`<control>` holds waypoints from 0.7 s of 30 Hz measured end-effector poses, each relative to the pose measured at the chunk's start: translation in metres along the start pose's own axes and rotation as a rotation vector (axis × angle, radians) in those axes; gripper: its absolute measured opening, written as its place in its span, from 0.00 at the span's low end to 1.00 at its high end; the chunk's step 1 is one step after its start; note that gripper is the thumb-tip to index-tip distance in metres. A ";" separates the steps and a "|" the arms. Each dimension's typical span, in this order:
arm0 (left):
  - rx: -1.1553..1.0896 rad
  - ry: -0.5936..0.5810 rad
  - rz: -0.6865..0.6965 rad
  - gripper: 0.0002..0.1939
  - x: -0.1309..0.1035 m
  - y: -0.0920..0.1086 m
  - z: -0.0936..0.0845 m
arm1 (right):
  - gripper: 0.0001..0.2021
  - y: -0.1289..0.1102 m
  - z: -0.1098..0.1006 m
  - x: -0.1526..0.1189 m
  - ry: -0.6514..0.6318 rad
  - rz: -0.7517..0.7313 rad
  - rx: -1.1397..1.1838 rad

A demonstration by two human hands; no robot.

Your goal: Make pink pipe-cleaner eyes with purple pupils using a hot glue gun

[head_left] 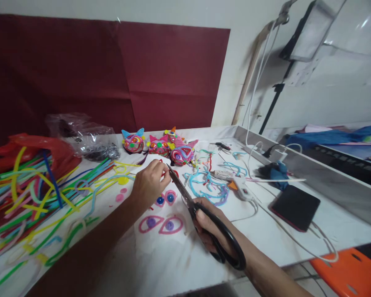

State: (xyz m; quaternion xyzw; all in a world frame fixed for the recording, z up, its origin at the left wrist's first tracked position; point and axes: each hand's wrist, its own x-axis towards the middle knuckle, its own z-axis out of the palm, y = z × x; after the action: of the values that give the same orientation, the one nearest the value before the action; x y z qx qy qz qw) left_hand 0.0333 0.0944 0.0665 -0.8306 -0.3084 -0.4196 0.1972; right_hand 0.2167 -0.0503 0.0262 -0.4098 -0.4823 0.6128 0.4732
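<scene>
My right hand point(208, 220) grips black-handled scissors point(217, 231), with the blades pointing up and left. The blades look nearly closed, and their tips are close to the fingertips of my left hand point(149, 181). Those fingers are pinched together; what they hold is too small to make out. Red curved pieces point(174, 175) show just behind the fingers. Below, on a white paper sheet point(145, 243), lie pink eye-shaped outlines point(171, 225) with purple round centres. Above these are pink pieces with blue centres point(170, 198), partly covered by my left hand.
Colourful fuzzy pipe cleaners point(49, 185) pile up at left beside a red plastic bag point(34, 146). Several decorated animal heads point(159, 145) stand at the back. Right are blue pipe-cleaner scraps point(204, 187), a glue gun point(239, 187), cables and a black flat box point(296, 207).
</scene>
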 end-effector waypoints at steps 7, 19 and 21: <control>0.024 0.001 0.019 0.07 0.001 0.004 -0.001 | 0.30 -0.005 0.008 0.007 0.048 0.047 -0.023; 0.033 -0.120 -0.077 0.06 -0.003 0.003 0.005 | 0.26 -0.006 0.019 0.014 0.149 0.053 -0.127; 0.016 -0.142 -0.100 0.06 -0.003 0.003 0.006 | 0.24 -0.005 0.018 0.016 0.165 0.014 -0.169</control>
State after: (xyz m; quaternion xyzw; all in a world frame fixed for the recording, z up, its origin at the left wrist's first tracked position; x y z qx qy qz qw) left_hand 0.0370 0.0949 0.0600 -0.8402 -0.3658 -0.3668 0.1603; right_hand 0.1966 -0.0385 0.0337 -0.5006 -0.4888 0.5376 0.4707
